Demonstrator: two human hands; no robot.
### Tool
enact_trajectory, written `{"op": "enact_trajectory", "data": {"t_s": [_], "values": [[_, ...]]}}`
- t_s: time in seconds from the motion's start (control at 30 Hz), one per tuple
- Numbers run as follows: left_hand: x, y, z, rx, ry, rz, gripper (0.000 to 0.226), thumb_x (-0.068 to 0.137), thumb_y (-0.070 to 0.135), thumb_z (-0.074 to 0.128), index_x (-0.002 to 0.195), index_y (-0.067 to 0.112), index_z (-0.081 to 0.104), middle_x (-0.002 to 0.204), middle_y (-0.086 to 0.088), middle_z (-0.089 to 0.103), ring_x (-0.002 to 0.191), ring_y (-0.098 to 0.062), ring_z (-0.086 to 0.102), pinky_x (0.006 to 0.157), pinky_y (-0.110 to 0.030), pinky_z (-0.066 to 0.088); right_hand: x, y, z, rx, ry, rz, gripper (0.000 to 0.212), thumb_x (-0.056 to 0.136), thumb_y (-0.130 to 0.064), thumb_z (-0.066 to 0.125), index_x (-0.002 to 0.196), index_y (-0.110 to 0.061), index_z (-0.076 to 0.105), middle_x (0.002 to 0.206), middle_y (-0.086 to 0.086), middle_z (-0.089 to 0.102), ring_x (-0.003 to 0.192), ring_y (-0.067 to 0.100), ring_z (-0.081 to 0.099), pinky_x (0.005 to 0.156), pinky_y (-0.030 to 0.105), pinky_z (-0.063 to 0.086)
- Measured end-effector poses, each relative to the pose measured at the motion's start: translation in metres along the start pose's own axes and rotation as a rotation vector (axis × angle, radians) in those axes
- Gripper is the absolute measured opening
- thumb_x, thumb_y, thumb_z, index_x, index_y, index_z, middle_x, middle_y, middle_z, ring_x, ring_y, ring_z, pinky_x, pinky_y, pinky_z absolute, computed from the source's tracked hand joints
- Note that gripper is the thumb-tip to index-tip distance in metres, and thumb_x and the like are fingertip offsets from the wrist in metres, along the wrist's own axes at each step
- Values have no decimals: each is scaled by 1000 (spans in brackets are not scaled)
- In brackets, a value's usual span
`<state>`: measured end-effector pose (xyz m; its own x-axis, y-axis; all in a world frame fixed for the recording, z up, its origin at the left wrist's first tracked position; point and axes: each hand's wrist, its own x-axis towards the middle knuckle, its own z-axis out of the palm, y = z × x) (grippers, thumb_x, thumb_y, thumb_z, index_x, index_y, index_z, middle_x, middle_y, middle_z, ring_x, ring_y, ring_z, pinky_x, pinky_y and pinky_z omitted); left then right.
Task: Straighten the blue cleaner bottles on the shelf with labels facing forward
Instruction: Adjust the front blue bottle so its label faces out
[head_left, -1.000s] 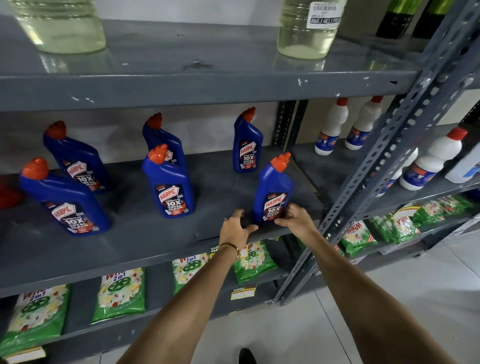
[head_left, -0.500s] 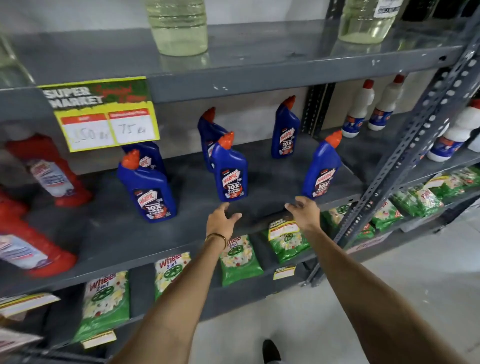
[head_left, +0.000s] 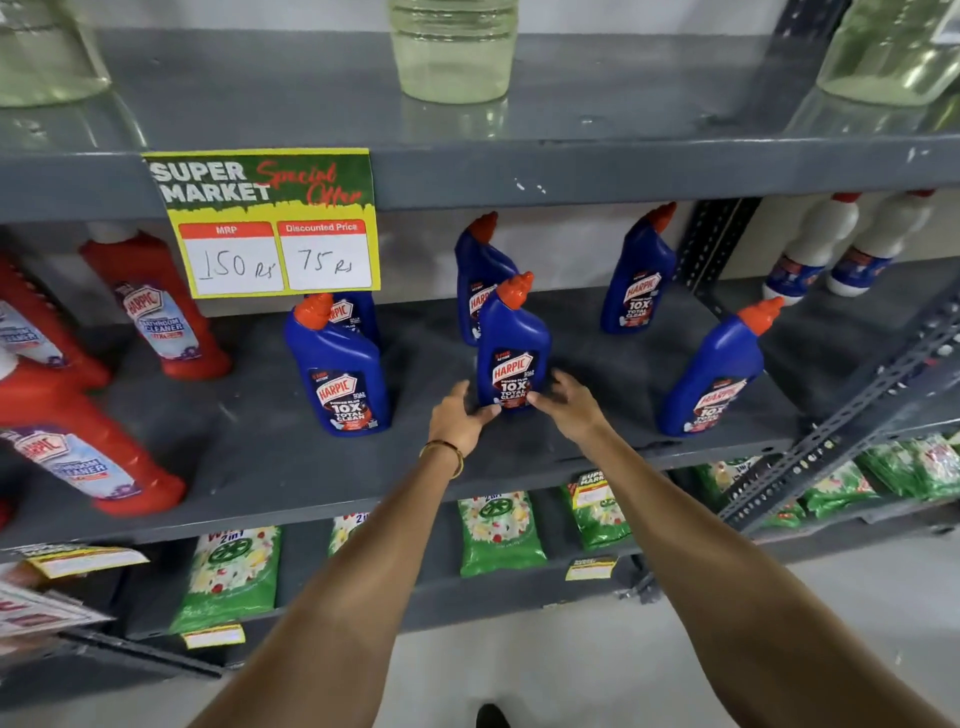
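- The middle blue bottle (head_left: 513, 353) stands upright near the front of the grey metal shelf (head_left: 597, 447), its label facing forward: glossy blue plastic, flat-sided, with an angled neck and an orange-red cap.
- The left hand (head_left: 457, 418) cups the bottle's lower left side, fingers curled, thumb tip at the base; a thin gold bangle (head_left: 444, 453) circles the wrist.
- The right hand (head_left: 569, 402) is spread at the lower right side, its fingertips at the label edge; firm grip or light touch, I cannot tell.
- The label reads "HARPIC", "POWER PLUS", "10X TOTAL CLEAN".
- Just behind stands another blue bottle (head_left: 478, 270), partly hidden by the middle one.
- A blue bottle (head_left: 340, 369) stands to the left, one more (head_left: 358, 312) behind it under the tag; to the right, a front bottle (head_left: 719, 371) leans in view, and a rear one (head_left: 639, 273) stands by the wall.
- Red bottles (head_left: 156, 306) marked "BATHROOM CLEANER" fill the shelf's left end.
- A yellow-green price tag (head_left: 265, 221) on the shelf above reads "SUPER MARKET Special Offer", "MRP 150 Rs", "Discounted Price 75 Rs".
- White bottles (head_left: 815, 244) stand in the next bay; green pouches (head_left: 498, 532) lie below.
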<state>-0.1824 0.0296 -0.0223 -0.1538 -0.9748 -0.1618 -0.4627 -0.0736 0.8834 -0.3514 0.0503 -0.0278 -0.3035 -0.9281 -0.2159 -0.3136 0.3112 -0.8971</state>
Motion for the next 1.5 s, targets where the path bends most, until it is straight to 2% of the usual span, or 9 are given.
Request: {"op": "enact_trajectory", "data": {"t_s": [0.13,0.23,0.37,0.57,0.73,0.9,1.07,1.33,1.5], "values": [[7,3,6,-16,5,28,39,81,25,67,113,7,55,112,-14,67,103,-28,62,87,-37,49,12,1,3,69,-127,-103,53,84,-13,64,133,-13,44,126,6,59,116,22,55,105,43,42],[9,4,8,-44,26,17,35,82,24,66,111,7,56,111,-14,67,101,-27,62,83,-34,49,16,2,3,91,-138,-113,45,87,-14,61,130,-17,48,117,2,62,104,14,58,96,33,46],[7,4,10,-44,41,14,36,83,25,65,112,5,55,113,-14,66,100,-25,61,79,-30,45,14,3,0,46,-119,-105,43,89,-19,59,130,-16,48,91,-17,60,81,-1,56,70,16,43],[-6,1,11,-25,64,3,36,84,27,64,109,3,54,116,-15,65,106,-28,60,81,-30,45,-1,8,-3,21,-108,-94,41,90,-21,56,130,-15,48,105,0,59,96,14,56,86,32,46],[-24,-3,12,-21,61,8,35,85,27,63,110,4,54,117,-15,65,106,-29,60,79,-28,43,-20,15,-5,29,-84,-125,34,91,-18,56,123,-8,51,86,-6,58,73,2,52,69,21,43],[-39,-8,11,-28,52,29,36,84,27,63,113,6,55,118,-14,65,108,-29,60,89,-35,48,-37,21,-4,65,-83,-103,28,90,-20,56,116,-10,53,103,6,62,93,18,58,87,40,48],[-47,-8,10,-9,34,39,40,84,28,64,116,6,55,120,-14,64,110,-30,60,94,-41,49,-43,24,-5,66,-75,-91,28,90,-20,57,117,-11,54,107,9,64,100,21,59,93,45,47],[-53,-6,9,23,27,35,40,85,27,62,118,6,54,121,-15,63,110,-30,59,96,-42,49,-48,25,-5,84,-73,-88,15,89,-21,58,104,-20,54,101,5,64,94,20,58,89,43,47],[-54,-5,9,39,16,30,40,86,28,60,119,6,52,122,-15,63,111,-30,59,96,-43,49,-50,25,-6,96,-66,-87,9,88,-20,59,96,-23,54,96,4,63,77,10,56,78,36,45]]}}
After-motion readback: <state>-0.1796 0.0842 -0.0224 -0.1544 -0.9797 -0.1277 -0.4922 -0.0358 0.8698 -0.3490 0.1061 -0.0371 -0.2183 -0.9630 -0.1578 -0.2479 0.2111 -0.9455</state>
